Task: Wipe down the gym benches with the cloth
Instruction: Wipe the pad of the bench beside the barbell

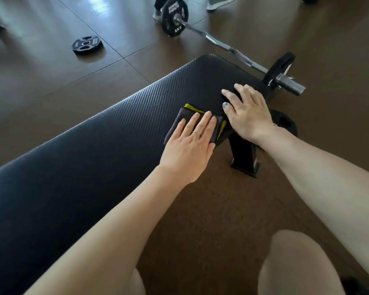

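Note:
A long black padded gym bench (pixel 107 133) with a ribbed surface runs from the lower left to the upper middle. A folded grey cloth (pixel 179 120) with yellow-green edging lies on the pad near its right edge. My left hand (pixel 190 145) lies flat on the cloth, fingers together, pressing it onto the pad. My right hand (pixel 246 113) rests flat on the pad just right of the cloth, fingers spread, holding nothing. Most of the cloth is hidden under my left hand.
A barbell (pixel 217 41) with a 5 kg plate (pixel 174 17) lies on the brown floor beyond the bench. A loose weight plate (pixel 87 44) sits at the upper left. The bench's black leg (pixel 244 158) stands under my right wrist. A person's shoes (pixel 219 3) show at the top. My knees are at the bottom.

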